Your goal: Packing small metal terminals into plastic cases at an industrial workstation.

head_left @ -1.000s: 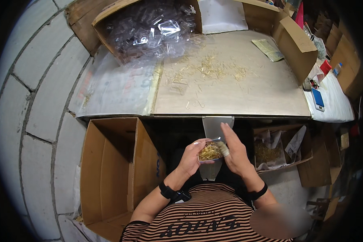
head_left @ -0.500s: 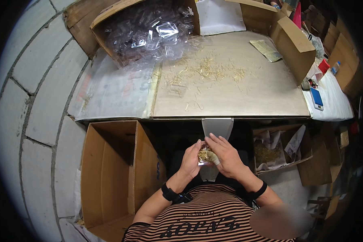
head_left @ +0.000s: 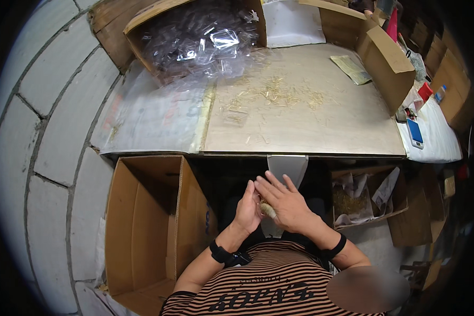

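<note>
A small clear bag of golden bits [head_left: 267,209] sits pinched between the left hand [head_left: 247,208] and right hand [head_left: 284,203], both grasping it.

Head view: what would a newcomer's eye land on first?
Both hands, left hand and right hand, pressed together around a small clear bag of straw-coloured bits just below the table edge. Next, the scattered straw-coloured bits on the tabletop and the carton of clear plastic bags at its far left. An open cardboard box sits at the person's left.
</note>
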The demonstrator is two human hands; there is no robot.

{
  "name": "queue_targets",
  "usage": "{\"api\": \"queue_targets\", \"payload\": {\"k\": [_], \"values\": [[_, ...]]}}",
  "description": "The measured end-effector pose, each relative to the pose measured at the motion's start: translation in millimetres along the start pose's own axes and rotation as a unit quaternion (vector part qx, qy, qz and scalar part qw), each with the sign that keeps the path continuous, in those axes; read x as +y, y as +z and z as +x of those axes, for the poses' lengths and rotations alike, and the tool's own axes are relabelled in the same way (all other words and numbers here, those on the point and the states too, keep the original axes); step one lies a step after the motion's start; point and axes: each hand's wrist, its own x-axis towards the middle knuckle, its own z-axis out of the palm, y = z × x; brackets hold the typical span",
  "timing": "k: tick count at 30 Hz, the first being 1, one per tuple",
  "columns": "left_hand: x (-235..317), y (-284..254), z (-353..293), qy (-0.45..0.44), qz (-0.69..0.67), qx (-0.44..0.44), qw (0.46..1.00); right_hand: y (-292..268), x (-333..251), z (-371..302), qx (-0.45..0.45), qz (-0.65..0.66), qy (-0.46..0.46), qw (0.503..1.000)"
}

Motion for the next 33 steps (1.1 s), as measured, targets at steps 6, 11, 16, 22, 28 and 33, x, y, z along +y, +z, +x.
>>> {"api": "queue_targets", "payload": {"k": [6,11,16,22,28,33], "values": [[1,17,-2,0.022,-0.036,0.025,0.999,1,-4,2,-0.001,-0.059,0.012,0.998],[3,-16,4,-0.05,-0.054,-0.109,0.991,-21,9,0,0.025,0.124,0.026,0.992],[12,-9,-1,-0.006,-0.02,-0.1,0.995,-31,27,-25,0.253,0.27,0.148,0.917],[6,-10,2,0.025,0.061,-0.067,0.996,-5,28,-35,0.159,0.467,0.221,0.841],[10,-4,1,-0.005,0.042,-0.05,0.998,1,23,-26,0.175,0.487,0.252,0.818],[3,-5,3,-0.003,0.083,0.019,0.996,2,24,-21,0.193,0.372,0.212,0.883]]}}
